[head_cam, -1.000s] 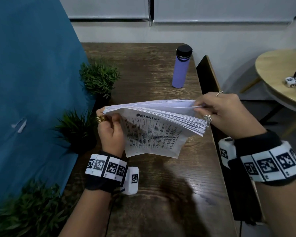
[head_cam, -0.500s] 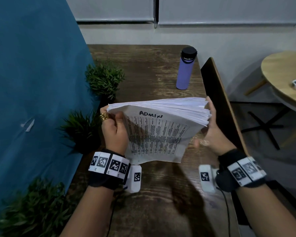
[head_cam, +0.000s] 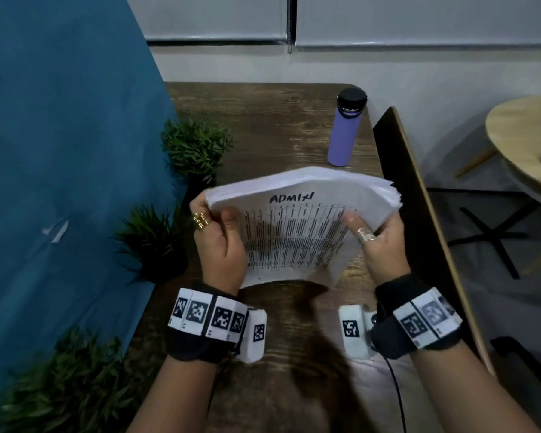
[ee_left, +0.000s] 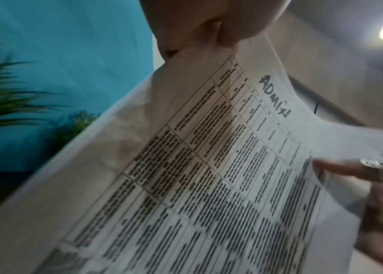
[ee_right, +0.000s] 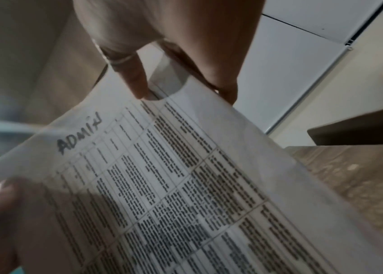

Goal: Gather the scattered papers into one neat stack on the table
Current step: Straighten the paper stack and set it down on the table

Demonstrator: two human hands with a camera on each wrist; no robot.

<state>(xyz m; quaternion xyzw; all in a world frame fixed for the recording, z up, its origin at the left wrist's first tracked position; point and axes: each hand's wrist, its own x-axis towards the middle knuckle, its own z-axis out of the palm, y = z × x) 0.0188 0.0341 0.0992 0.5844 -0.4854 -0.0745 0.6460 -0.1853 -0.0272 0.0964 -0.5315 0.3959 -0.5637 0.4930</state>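
Observation:
A thick stack of white papers (head_cam: 297, 226), its front sheet a printed table with "ADMIN" handwritten on top, stands on edge over the wooden table (head_cam: 281, 126), bowed toward me. My left hand (head_cam: 222, 242) grips its left edge, thumb on the front sheet. Along the right edge my right hand (head_cam: 378, 242) holds the stack, thumb on the front and fingers behind. Up close, the left wrist view gives the same sheet (ee_left: 209, 185), and the right wrist view shows it (ee_right: 174, 185) pinched between thumb and fingers. The stack's lower edge sits at or just above the tabletop.
A purple bottle (head_cam: 345, 129) with a black lid stands behind the stack, near the table's right edge. Small green plants (head_cam: 194, 148) line the left side along a blue partition (head_cam: 60, 151). A dark board (head_cam: 419, 214) runs along the right edge. A round table (head_cam: 528, 145) is far right.
The right hand moved from the top of the stack down to its right edge and now grips it from the side. The stack has tipped more upright and its sheets have closed together.

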